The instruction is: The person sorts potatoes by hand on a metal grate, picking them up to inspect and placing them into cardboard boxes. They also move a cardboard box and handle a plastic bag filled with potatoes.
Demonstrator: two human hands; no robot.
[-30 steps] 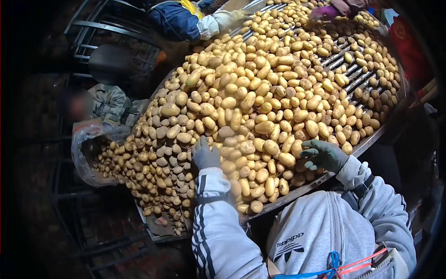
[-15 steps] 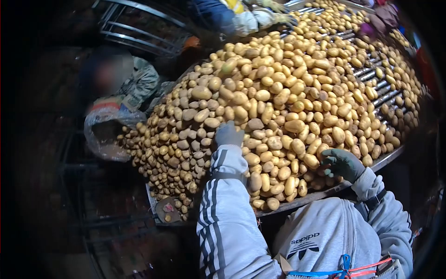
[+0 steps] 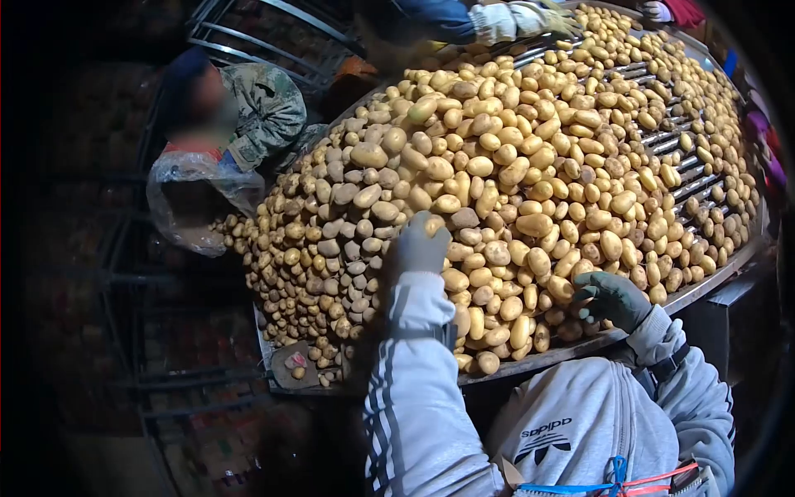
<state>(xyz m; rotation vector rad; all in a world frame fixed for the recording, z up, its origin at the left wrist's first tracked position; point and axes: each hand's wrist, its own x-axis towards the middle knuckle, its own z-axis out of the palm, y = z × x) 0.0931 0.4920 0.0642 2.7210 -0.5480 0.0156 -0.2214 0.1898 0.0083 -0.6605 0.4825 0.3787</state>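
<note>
A large heap of potatoes (image 3: 530,174) covers a metal sorting table (image 3: 546,359). Over the middle of the heap is my left hand (image 3: 422,244), in a grey glove, its fingers closed on a yellow potato (image 3: 434,224) that shows at the fingertips. At the heap's near right edge is my right hand (image 3: 614,300), in a dark green glove, its fingers apart and curved, with nothing seen in them. Smaller potatoes (image 3: 302,265) lie to the left of my left hand.
At the left a person in camouflage (image 3: 269,108) is beside a clear plastic bag (image 3: 178,236). Another person's gloved hands (image 3: 559,21) reach in at the far edge. Metal rollers (image 3: 691,178) show at the right. A metal rack (image 3: 257,37) stands at the back left.
My left hand has lifted slightly and now has a potato at its fingertips. My right hand keeps its place. The view has shifted, and the person at the left has leaned forward.
</note>
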